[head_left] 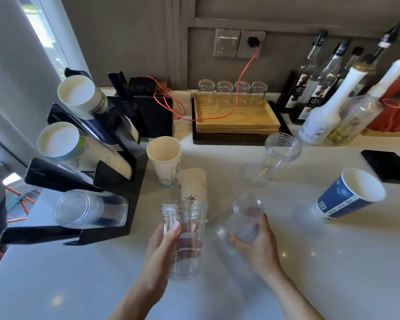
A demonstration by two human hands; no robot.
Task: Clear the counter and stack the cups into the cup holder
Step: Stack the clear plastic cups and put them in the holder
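Observation:
My left hand (164,245) grips an upright clear plastic cup (185,227) near the counter's front. My right hand (254,241) holds a second clear plastic cup (246,218), turned bottom-up and tilted. A third clear cup (280,155) stands farther back on the right. Two white paper cups sit just beyond my hands: one upright (165,162), one inverted (193,183). A blue paper cup (349,195) stands at the right. The black cup holder (102,181) on the left carries paper cup stacks (79,148) in its upper slots and clear cups (90,209) in the lowest.
A wooden tray (236,118) with several upturned glasses stands at the back. Syrup bottles (321,107) crowd the back right. A red cable (217,112) runs from the wall socket. A black square pad (388,165) lies at the right edge.

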